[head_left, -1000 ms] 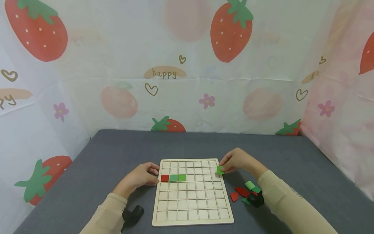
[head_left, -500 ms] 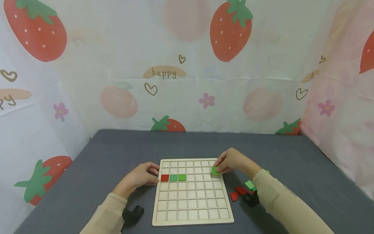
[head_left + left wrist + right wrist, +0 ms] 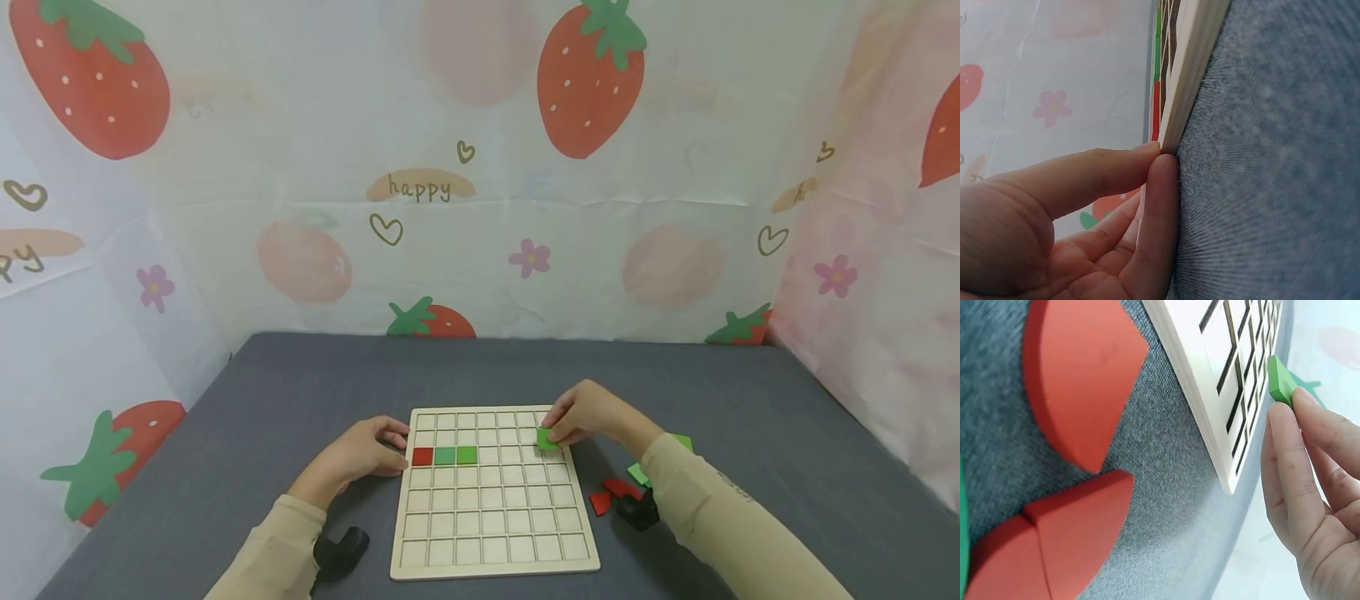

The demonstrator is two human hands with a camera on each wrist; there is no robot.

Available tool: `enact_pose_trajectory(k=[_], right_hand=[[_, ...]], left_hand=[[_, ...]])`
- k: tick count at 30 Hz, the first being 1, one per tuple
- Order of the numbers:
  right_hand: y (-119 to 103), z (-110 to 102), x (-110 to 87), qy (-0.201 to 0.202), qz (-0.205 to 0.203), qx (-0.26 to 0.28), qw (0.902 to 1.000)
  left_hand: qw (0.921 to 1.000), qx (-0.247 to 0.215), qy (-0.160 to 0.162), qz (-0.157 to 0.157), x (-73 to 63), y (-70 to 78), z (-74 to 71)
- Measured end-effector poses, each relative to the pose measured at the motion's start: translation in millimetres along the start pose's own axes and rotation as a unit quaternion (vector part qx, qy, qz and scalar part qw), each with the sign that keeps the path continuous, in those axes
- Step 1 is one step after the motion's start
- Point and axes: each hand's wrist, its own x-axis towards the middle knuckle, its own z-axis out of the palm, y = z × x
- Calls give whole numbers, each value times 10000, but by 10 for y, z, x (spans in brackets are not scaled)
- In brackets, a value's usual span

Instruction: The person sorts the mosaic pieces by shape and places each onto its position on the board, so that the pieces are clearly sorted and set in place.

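A pale wooden grid board (image 3: pixel 495 575) lies on the dark cloth. In its third row from the back, at the left end, sit a red tile (image 3: pixel 423 457), a teal-green tile (image 3: pixel 445 456) and a green tile (image 3: pixel 467 455). My left hand (image 3: pixel 367 448) holds the board's left edge; in the left wrist view the thumb and a finger (image 3: pixel 1161 200) meet at that edge. Between thumb and fingertips, my right hand (image 3: pixel 588 412) pinches a bright green square tile (image 3: pixel 1280 381) above the right columns of the board, towards the back.
Right of the board lie loose red pieces (image 3: pixel 1082 375) with curved edges and light green pieces (image 3: pixel 640 475), partly hidden by the right sleeve and its black wrist mount (image 3: pixel 639 510). A strawberry-print curtain (image 3: pixel 480 250) stands behind and beside the table (image 3: pixel 315 375).
My right hand has moved left with the green tile, from the board's right edge to over its right columns. The left hand has stayed at the left edge.
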Motion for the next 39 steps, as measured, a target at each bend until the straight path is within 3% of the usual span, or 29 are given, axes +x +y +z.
enact_pose_trajectory(k=[39], right_hand=[[-196,366,104,-249,-239,-258,9991]], left_hand=[[10000,-61,66,-18,4,8,17]])
